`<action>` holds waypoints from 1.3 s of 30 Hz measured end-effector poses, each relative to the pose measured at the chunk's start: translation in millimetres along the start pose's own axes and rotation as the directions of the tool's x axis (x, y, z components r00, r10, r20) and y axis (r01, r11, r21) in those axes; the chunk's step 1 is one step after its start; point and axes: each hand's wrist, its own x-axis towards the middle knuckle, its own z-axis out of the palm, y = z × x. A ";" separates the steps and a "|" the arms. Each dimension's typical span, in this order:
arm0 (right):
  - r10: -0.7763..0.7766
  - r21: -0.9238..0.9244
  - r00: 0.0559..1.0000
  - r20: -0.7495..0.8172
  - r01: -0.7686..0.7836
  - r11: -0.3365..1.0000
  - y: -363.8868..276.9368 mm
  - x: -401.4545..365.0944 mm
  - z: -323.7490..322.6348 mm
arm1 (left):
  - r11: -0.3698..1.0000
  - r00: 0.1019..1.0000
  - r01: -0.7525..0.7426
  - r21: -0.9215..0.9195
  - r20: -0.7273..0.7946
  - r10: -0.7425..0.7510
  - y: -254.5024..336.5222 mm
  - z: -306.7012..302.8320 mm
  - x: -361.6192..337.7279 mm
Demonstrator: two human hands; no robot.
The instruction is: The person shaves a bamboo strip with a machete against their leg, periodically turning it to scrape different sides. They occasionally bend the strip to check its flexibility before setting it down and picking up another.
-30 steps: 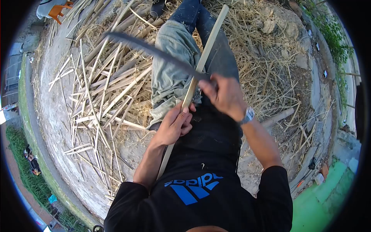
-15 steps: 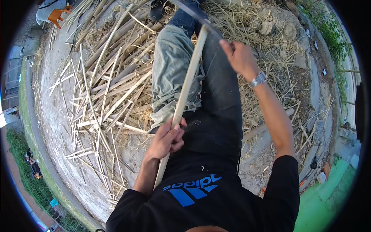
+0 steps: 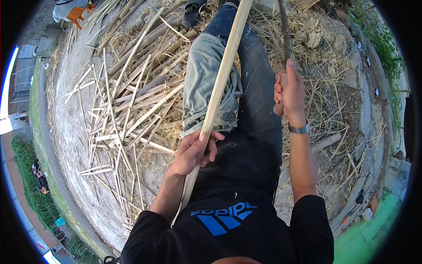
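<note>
My left hand point(image 3: 193, 152) is closed round a long pale bamboo strip point(image 3: 224, 72) near its lower part. The strip slants up across my lap, over a grey-green cloth point(image 3: 206, 83) on my leg, and its far end passes out of view at the top. In my right hand point(image 3: 290, 90) is a long-bladed knife point(image 3: 285, 33), gripped by its handle, whose rounded butt shows below my fingers. The blade points up and away, to the right of the strip and apart from it. Its tip reaches the top edge of view.
Many split bamboo strips point(image 3: 136, 103) lie crisscrossed on the ground to my left, with thicker poles point(image 3: 151, 83) among them. Shavings point(image 3: 323, 94) and lumps of earth point(image 3: 314, 39) are to the right. An orange chair point(image 3: 78, 15) with a seated person stands far left.
The knife has come off the strip's far end and swung right, its blade now pointing upward. The strip reaches further up the view. My left hand still grips it.
</note>
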 end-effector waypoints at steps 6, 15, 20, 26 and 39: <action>-0.429 -0.351 0.845 0.319 0.526 0.774 -11.6 -47.4 1.9 | 0.993 0.989 0.102 0.059 -0.115 -0.094 10.1 14.2 15.0; -0.412 -0.574 0.704 0.578 0.710 0.408 -10.4 -10.3 28.4 | 0.958 0.954 0.069 0.279 -0.300 0.019 3.1 24.5 15.5; -0.520 -0.663 0.730 0.443 0.657 0.358 -34.3 41.1 48.4 | 0.937 0.953 0.103 0.332 -0.302 0.002 -5.4 25.4 7.8; -0.492 -0.447 0.558 0.669 0.830 0.334 -4.5 -24.3 61.0 | 0.993 0.936 0.086 0.086 -0.348 -0.051 4.0 14.2 12.6; -0.263 -0.627 0.965 0.008 0.209 0.751 -27.0 157.7 -55.1 | 0.885 0.899 0.180 0.428 -0.438 0.029 5.8 8.6 -16.0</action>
